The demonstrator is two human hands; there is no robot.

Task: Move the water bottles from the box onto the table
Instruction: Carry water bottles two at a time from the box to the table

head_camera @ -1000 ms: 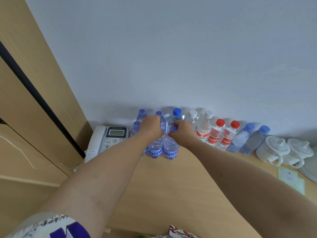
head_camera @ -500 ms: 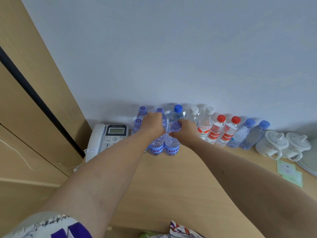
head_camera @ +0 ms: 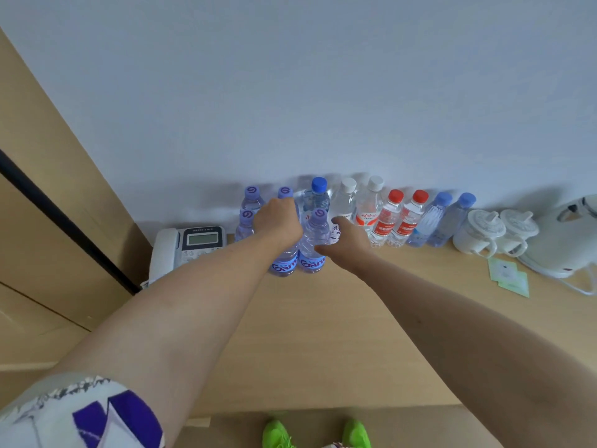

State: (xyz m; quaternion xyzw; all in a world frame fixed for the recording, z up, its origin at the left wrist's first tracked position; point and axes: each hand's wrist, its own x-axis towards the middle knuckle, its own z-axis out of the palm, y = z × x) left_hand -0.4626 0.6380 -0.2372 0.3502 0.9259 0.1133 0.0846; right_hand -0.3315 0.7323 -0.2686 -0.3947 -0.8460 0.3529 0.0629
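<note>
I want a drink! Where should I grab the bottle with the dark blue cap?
Probably by its neck, just under the dark blue cap, coming down from above. That bottle stands upright in the back row against the wall, with bottles close on both sides and in front, so only its top is free.

Phone (head_camera: 190, 247): white, grey display, at far left of desk, against wall.
Cups (head_camera: 494, 231): two, white, lidded, side by side, right of centre.
Kettle (head_camera: 562, 240): white, far right, cord trailing.
Cards (head_camera: 508, 276): green, flat, near kettle.
Shoes (head_camera: 316, 434): green, on floor.
</note>
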